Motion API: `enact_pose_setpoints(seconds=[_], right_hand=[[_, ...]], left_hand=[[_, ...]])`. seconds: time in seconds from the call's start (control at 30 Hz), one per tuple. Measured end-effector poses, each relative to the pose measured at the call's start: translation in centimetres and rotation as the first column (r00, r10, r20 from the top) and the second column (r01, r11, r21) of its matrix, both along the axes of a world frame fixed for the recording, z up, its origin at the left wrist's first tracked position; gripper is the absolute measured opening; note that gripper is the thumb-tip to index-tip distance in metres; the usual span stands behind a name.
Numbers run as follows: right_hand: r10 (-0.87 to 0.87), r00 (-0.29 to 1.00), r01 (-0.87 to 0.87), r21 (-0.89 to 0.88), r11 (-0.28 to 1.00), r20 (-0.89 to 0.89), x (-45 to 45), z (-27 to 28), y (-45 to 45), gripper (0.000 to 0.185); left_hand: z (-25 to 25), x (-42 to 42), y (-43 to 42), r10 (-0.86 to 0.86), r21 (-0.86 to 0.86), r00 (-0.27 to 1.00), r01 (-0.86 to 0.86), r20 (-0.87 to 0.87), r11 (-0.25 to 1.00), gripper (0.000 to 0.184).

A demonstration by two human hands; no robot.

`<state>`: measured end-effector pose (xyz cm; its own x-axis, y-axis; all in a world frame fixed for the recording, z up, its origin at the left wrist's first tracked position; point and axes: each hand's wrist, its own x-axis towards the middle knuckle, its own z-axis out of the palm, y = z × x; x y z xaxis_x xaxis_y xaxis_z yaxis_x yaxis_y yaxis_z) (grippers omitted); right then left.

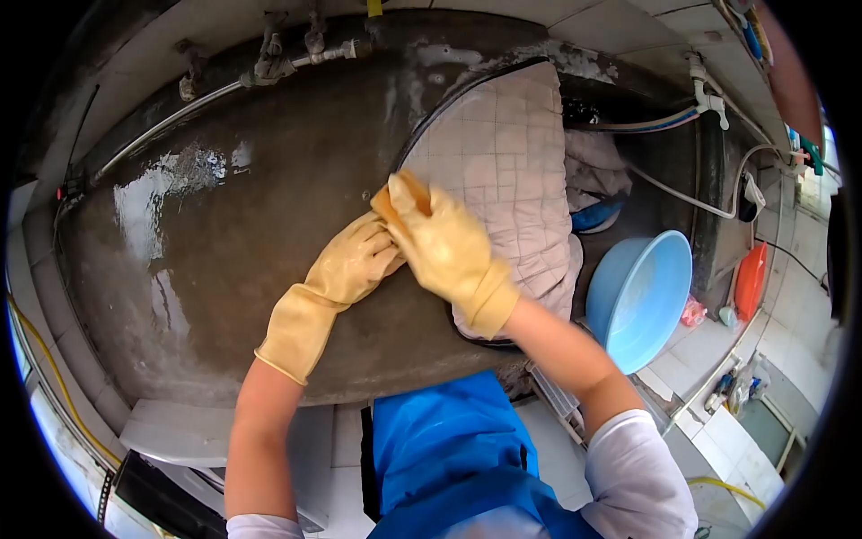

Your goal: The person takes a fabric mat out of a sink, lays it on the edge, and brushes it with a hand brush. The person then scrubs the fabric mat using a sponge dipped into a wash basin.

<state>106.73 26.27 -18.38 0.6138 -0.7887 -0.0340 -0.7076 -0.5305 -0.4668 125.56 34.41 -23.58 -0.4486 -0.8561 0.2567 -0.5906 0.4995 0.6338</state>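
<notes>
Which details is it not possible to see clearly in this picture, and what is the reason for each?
All in the head view:
- Orange tool: underside and exact kind, covered by the right hand.
- Left hand: palm, hidden by its own back.
- Quilted cloth: the part behind the right hand.
- Reddish thing, upper right: cut off by the dark round border.

Broad, dark grey-brown slab (224, 305), wet. Pale pink quilted cloth (503, 153) with dark edging lies spread on it. Left of cloth, shiny wet patches (157, 193).
</notes>
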Motion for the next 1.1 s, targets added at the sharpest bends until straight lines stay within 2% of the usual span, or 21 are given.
enact_pose_setpoints(seconds=[0.07,0.1,0.17,0.23,0.27,0.3,0.37,0.4,0.47,0.5,0.6,0.7,0.73,0.77,0.8,0.83,0.9,0.93,0.97,1.03,1.1], right_hand=[[0.184,0.973,-0.198,-0.1,0.975,-0.139,-1.2,-1.2,-5.4,0.052],[0.18,0.974,-0.194,-0.096,0.976,-0.138,-2.2,-3.3,-7.5,0.052],[0.025,0.988,-0.084,-0.394,0.915,-0.152,-4.7,-10.2,-11.5,0.062],[-0.182,0.958,0.119,-0.271,0.955,-0.22,-1.7,-2.9,-7.9,0.064],[-0.182,0.958,0.117,-0.277,0.954,-0.22,-0.9,-2.0,-5.2,0.064],[-0.032,0.994,0.013,-0.178,0.984,-0.106,-0.5,-1.4,-3.1,0.053],[0.14,0.988,-0.147,-0.142,0.979,-0.061,-1.2,-1.5,-6.8,0.041],[-0.121,0.99,0.125,0.056,0.991,-0.071,-2.2,-0.4,-12.3,0.038],[-0.361,0.922,0.384,0.238,0.892,-0.138,-4.1,-1.1,-15.1,0.035],[-0.298,0.912,0.236,-0.234,0.943,-0.282,-5.8,-4.4,-13.9,0.035],[0.038,0.953,-0.176,-0.448,0.876,-0.3,-2.3,-2.9,-5.5,0.044],[0.029,0.923,-0.057,-0.062,0.996,-0.383,-1.0,0.2,-6.4,0.045],[-0.015,0.815,0.028,0.015,0.999,-0.58,-1.6,1.1,-11.0,0.048],[-0.024,0.815,0.035,0.007,0.999,-0.579,-2.1,1.1,-11.3,0.048],[-0.046,0.767,-0.122,-0.216,0.969,-0.64,-2.7,1.0,-10.9,0.047],[-0.087,0.716,-0.286,-0.405,0.868,-0.693,-3.5,1.0,-10.2,0.045],[-0.231,0.636,-0.596,-0.659,0.458,-0.736,-4.6,1.0,-11.2,0.042],[-0.234,0.636,-0.595,-0.66,0.46,-0.736,-5.3,0.6,-11.8,0.042],[-0.146,0.773,-0.412,-0.663,0.624,-0.617,-5.9,0.0,-13.1,0.039],[-0.083,0.96,-0.049,-0.452,0.89,-0.268,-7.1,-1.6,-15.6,0.034],[-0.15,0.988,0.152,-0.149,0.977,0.025,-7.5,-2.9,-16.2,0.03]], left_hand=[[0.1,-0.5,-0.5,0.027,-0.05,0.999,-0.028,-0.025,0.998,0.028],[0.3,-0.7,-0.6,0.049,-0.098,0.997,-0.054,-0.057,0.994,0.027],[0.6,-0.7,-0.6,0.052,-0.097,0.998,-0.056,-0.044,0.994,0.026],[0.4,-0.6,-0.8,0.056,-0.112,0.998,-0.06,-0.037,0.992,0.026],[-0.2,-0.4,-0.1,0.069,-0.08,0.997,-0.071,-0.033,0.994,0.026],[0.0,-0.5,0.1,0.082,-0.043,0.996,-0.083,-0.029,0.996,0.026],[-0.2,-0.9,-0.2,0.078,-0.07,0.995,-0.082,-0.056,0.994,0.027],[0.0,-0.8,-0.4,0.067,-0.092,0.994,-0.075,-0.083,0.993,0.027],[0.4,-0.7,-0.5,0.054,-0.093,0.995,-0.061,-0.079,0.994,0.027],[0.6,-0.7,-0.7,0.041,-0.098,0.996,-0.048,-0.078,0.994,0.028],[0.1,-0.7,-0.3,0.057,-0.073,0.997,-0.061,-0.054,0.995,0.028],[0.8,-0.6,-0.8,0.014,-0.041,0.999,-0.015,-0.03,0.999,0.026],[0.7,-0.5,-0.7,0.022,-0.059,0.999,-0.024,-0.033,0.998,0.026],[0.5,-0.3,-1.1,0.016,-0.067,0.999,-0.018,-0.032,0.998,0.026],[0.4,-0.3,-0.9,0.024,-0.07,1.0,-0.024,-0.006,0.997,0.026],[0.6,-0.5,-0.6,0.028,-0.069,0.999,-0.027,0.016,0.997,0.026],[0.6,-0.6,-1.2,0.03,-0.091,1.0,-0.03,-0.002,0.995,0.026],[0.7,-0.6,-0.8,0.028,-0.082,0.999,-0.029,-0.016,0.996,0.026],[0.6,-0.6,-0.7,0.043,-0.082,0.999,-0.045,-0.027,0.996,0.027],[0.3,-0.7,-0.5,0.034,-0.084,0.999,-0.038,-0.04,0.996,0.027],[0.1,-0.3,-0.7,0.026,-0.092,0.998,-0.031,-0.053,0.995,0.028]])
